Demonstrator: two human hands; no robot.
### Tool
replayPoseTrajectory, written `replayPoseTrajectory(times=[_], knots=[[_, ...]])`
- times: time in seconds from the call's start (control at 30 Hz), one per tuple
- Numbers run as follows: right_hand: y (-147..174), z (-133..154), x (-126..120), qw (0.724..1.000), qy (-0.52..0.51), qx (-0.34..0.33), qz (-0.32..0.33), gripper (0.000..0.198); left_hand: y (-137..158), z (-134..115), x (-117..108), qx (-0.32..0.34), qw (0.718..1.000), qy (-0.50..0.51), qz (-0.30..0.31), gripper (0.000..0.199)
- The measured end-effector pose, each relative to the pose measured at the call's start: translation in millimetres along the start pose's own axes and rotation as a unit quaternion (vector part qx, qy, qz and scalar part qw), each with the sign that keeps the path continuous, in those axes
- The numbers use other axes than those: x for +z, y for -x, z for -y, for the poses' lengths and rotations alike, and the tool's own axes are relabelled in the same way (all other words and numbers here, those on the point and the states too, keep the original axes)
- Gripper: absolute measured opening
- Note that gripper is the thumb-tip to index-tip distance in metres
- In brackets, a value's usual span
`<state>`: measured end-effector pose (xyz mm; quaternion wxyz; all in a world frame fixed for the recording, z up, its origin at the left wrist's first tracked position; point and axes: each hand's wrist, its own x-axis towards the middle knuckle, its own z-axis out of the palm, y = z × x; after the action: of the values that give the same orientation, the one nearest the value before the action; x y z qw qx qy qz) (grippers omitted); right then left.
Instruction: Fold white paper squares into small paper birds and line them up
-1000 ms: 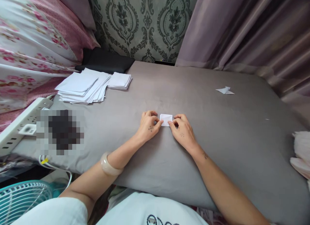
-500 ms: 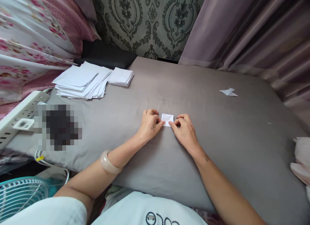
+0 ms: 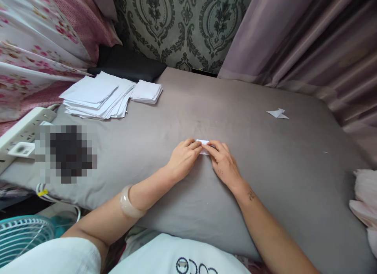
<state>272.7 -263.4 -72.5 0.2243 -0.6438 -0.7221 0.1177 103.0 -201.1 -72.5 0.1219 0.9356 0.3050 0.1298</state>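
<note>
A small white piece of folded paper (image 3: 203,141) lies on the grey bed sheet (image 3: 165,211) in front of me. From its left side my left hand (image 3: 183,159) presses on it, fingers held together and tips across its middle. My right hand (image 3: 226,164) pinches it from the right, with its fingertips close to those of the left. Much of the paper is hidden under the fingers; only its far strip and a bit of its near edge show.
A stack of white paper sheets (image 3: 88,91) and a smaller stack (image 3: 146,91) lie at the back left. One folded paper shape (image 3: 277,113) rests at the right. On the left are a power strip (image 3: 20,132), a blurred-out dark patch and a turquoise fan (image 3: 25,240).
Both hands have moved from the paper's near edge to its middle, and their fingertips have come together. The fingers now cover more of the paper. The view has shifted slightly.
</note>
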Motion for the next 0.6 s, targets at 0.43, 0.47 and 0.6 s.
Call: replayPoseTrajectory(times=[0.43, 0.47, 0.6], knots=[[-1.7, -0.7, -3.9, 0.999, 0.035, 0.016, 0.001, 0.038, 2.9, -5.7, -18.6, -0.026, 0.998, -0.05, 0.037, 0.028], [-1.9, -0.4, -4.0, 0.999, 0.033, 0.018, 0.001, 0.037, 2.2, -6.3, -18.5, -0.025, 0.997, -0.062, 0.041, 0.028], [-3.1, -1.3, -3.3, 0.999, 0.03, 0.023, 0.004, 0.037, 0.6, -2.9, -15.1, -0.01, 0.997, -0.074, 0.037, 0.028]])
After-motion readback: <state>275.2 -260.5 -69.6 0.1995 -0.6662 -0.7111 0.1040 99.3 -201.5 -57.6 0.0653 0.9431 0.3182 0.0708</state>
